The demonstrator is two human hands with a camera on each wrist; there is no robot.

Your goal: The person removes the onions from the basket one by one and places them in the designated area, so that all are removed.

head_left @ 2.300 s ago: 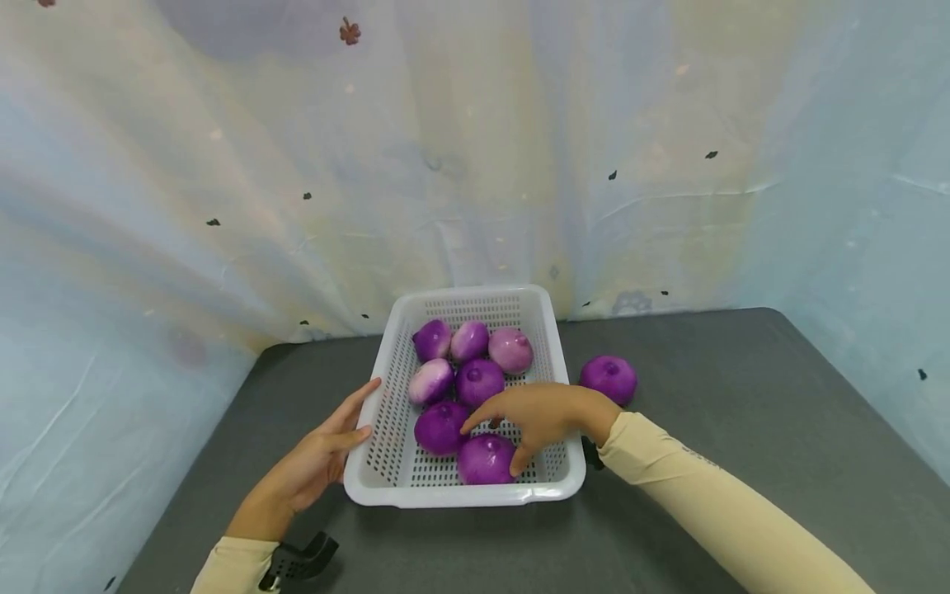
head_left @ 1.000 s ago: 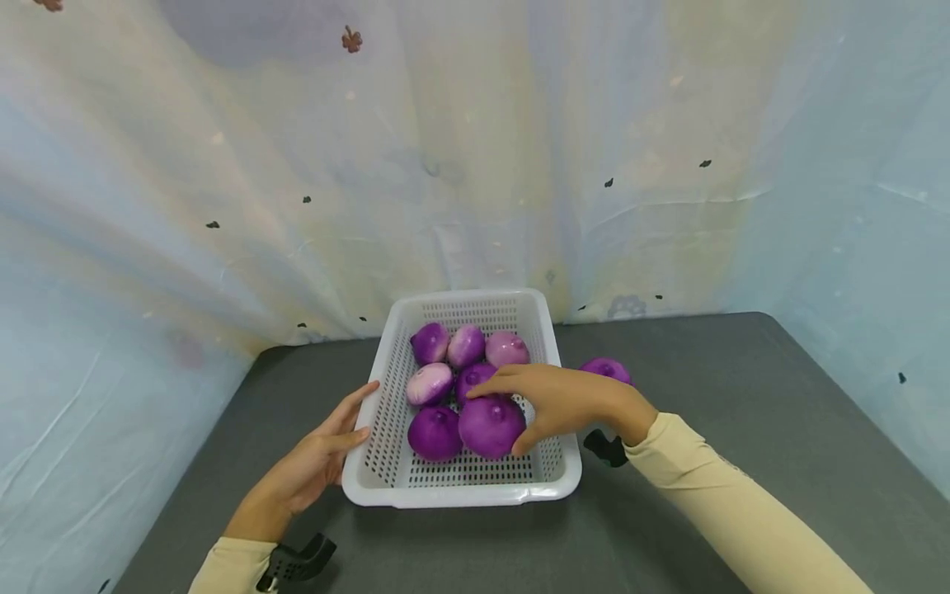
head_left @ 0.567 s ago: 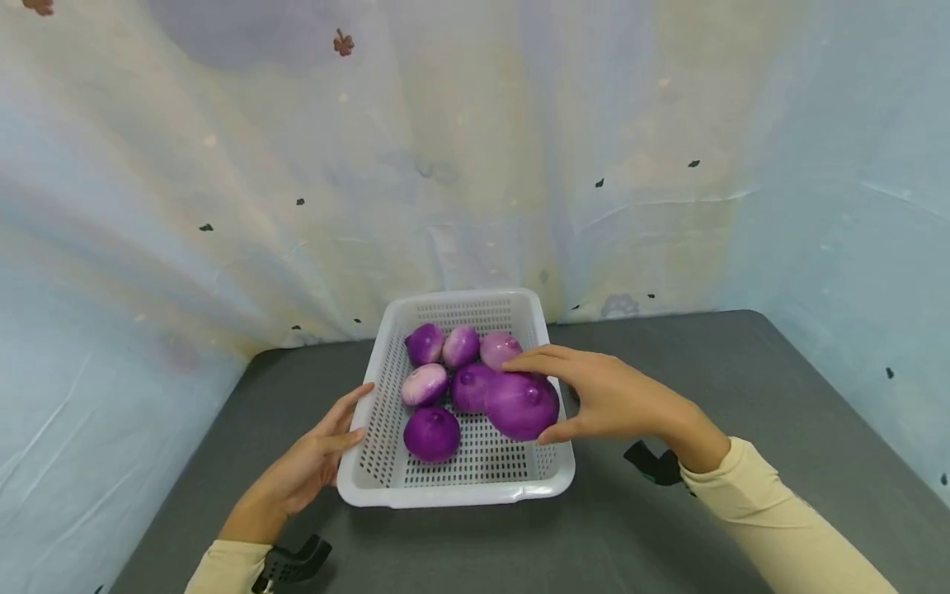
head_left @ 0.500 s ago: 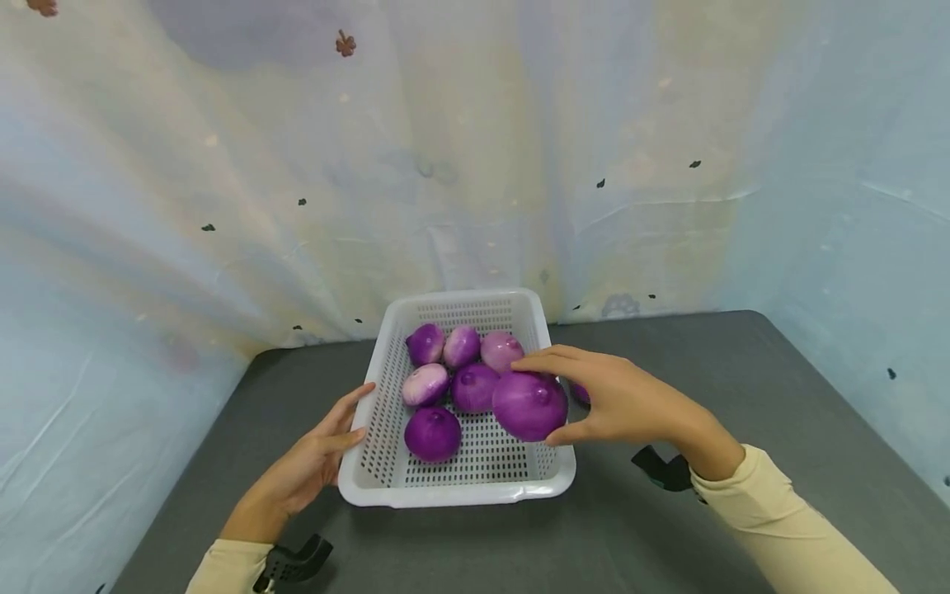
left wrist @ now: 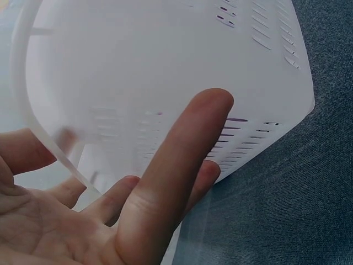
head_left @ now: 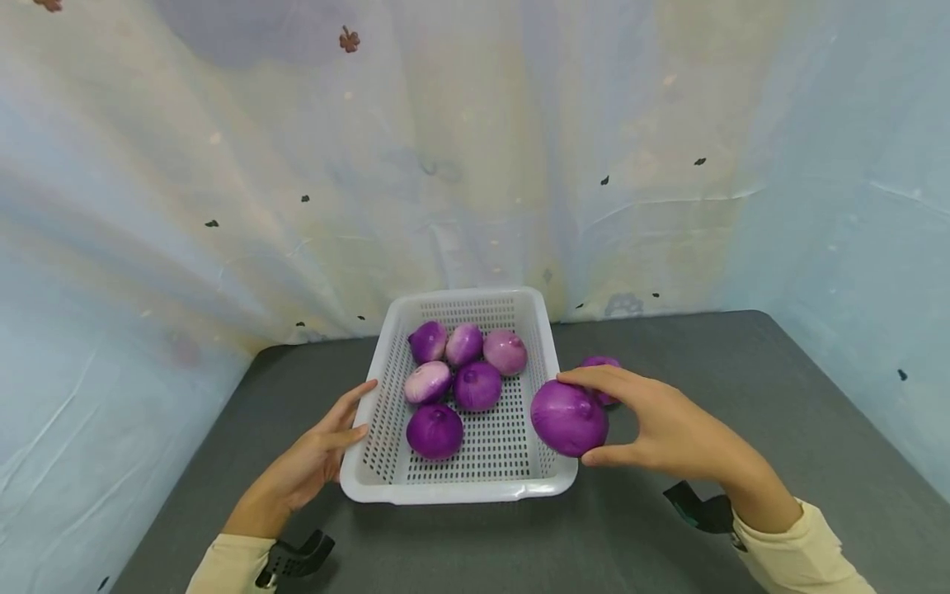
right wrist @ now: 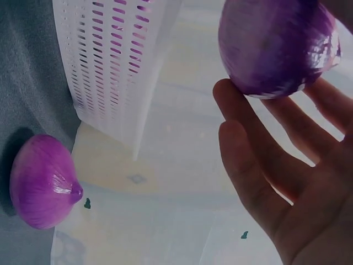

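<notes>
In the head view my right hand [head_left: 668,425] grips a large purple onion [head_left: 569,418] over the right rim of a white slotted plastic basket [head_left: 397,493]. The onion [right wrist: 276,47] fills the top of the right wrist view, fingertips against its side. My left hand [head_left: 315,458] holds the basket's left rim. Seen from the left wrist, some of its fingers [left wrist: 165,171] lie along the outer wall, and one reaches over the rim. Several purple onions, such as the dark front one [head_left: 435,431], lie at the left and back of the basket.
One more purple onion [right wrist: 43,181] rests on the dark grey table [head_left: 712,371], just right of the basket; my right hand partly covers it in the head view. A pale patterned curtain [head_left: 475,165] hangs behind and on both sides.
My right hand has lifted the large onion from the basket's front and carried it right, over the rim. My left hand and the basket have stayed in place.
</notes>
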